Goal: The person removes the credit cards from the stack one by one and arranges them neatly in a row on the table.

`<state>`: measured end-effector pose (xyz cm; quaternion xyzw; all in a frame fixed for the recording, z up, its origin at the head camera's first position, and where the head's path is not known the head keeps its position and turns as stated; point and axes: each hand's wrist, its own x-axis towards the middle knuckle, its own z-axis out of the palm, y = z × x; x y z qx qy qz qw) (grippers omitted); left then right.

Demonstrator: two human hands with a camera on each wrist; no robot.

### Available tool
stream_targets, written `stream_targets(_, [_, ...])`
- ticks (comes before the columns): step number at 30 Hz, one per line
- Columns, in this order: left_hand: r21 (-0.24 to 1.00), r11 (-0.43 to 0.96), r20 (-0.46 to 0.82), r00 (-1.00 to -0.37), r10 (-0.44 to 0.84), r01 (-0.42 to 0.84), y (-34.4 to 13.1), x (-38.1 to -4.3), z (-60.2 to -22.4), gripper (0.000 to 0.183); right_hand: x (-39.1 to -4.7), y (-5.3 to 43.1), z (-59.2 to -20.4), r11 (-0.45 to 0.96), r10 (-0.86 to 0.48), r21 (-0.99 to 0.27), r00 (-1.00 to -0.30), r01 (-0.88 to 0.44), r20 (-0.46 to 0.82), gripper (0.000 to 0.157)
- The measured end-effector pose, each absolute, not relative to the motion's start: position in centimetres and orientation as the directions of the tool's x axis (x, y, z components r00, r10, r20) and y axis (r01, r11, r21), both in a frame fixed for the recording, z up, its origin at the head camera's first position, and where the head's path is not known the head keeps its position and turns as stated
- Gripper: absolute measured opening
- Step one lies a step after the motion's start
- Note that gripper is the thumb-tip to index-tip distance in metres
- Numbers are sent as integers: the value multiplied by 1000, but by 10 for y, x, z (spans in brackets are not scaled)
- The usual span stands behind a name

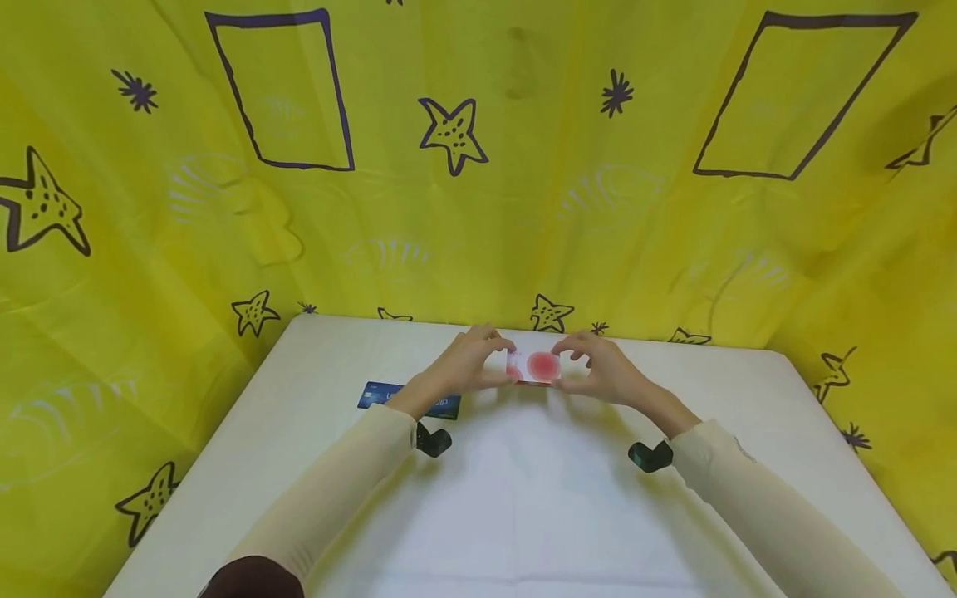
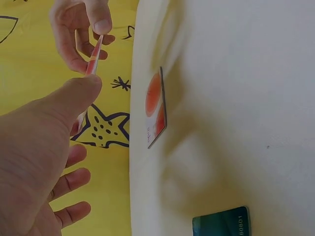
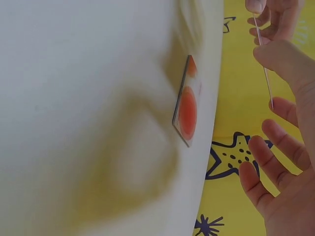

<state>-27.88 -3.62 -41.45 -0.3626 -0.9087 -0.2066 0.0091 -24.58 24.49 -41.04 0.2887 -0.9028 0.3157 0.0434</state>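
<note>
My left hand [image 1: 469, 364] and right hand [image 1: 604, 370] pinch a thin white card with red circles [image 1: 534, 365] by its two ends, between thumb and fingers. Seen nearly edge-on in the right wrist view, the held card [image 3: 267, 81] is raised off the white table. A similar card with red-orange circles [image 2: 155, 105] lies flat on the tabletop below it. The head view has that lower card mostly hidden behind the held one. The remaining fingers of the right hand [image 3: 290, 162] are spread loosely apart from the card.
A dark blue bank-style card [image 1: 381, 394] lies on the table under my left forearm, which covers part of it. The white table [image 1: 523, 498] ends at a yellow curtain [image 1: 478, 216] with star drawings. Dark wrist-worn pieces [image 1: 650, 456] hang at both cuffs.
</note>
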Motion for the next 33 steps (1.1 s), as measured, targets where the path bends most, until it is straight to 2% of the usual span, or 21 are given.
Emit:
stream_targets(20, [351, 627, 201, -710, 675, 696, -50, -266, -422, 46, -237, 234, -427, 597, -496, -573, -820, -562, 287, 43])
stream_targets(33, [392, 655, 154, -748, 646, 646, -68, -257, -426, 47, -236, 214, -441, 578, -483, -606, -828, -547, 286, 40])
